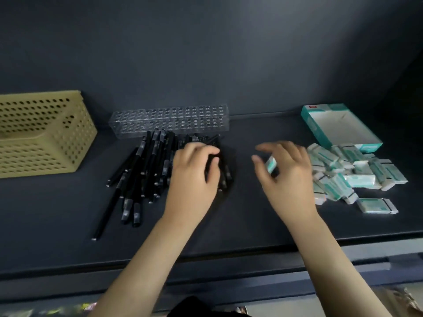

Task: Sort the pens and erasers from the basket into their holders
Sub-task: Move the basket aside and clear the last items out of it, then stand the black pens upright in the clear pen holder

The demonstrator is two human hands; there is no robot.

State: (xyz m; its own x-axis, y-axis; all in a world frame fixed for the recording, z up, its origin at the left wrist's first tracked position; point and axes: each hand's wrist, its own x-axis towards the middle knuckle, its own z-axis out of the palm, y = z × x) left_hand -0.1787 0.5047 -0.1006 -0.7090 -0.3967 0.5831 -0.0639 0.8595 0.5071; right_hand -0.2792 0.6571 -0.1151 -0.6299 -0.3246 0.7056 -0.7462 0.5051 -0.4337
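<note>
Yellow perforated plastic basket point(45, 133) at 9 o'clock, tipped so its open side faces the camera, round holes all over the walls; clear acrylic pen holder point(170, 121) at 12 o'clock, a long rectangular block with rows of round sockets, lying against the dark back wall; black pens point(146, 168) are heaped just in front of it, slim matte sticks with greyish grip bands, mostly parallel, a few strays splayed toward 7 o'clock; left hand point(194, 172) sits on the right edge of that heap, fingers curled round a bunch of pens; right hand point(288, 175) at 3 o'clock from it, motion-blurred, pinching one small eraser point(271, 164) between thumb and fingers, held off the surface; that's a white block in a teal paper sleeve; eraser pile point(348, 177) at 3 o'clock, same sleeved blocks jumbled at all angles, just beside the right hand; open teal-and-white cardboard box point(341, 126) at 2 o'clock, shallow, plain white inside, touching the back of the pile; everything rests on a dark matte tabletop point(229, 225).
</note>
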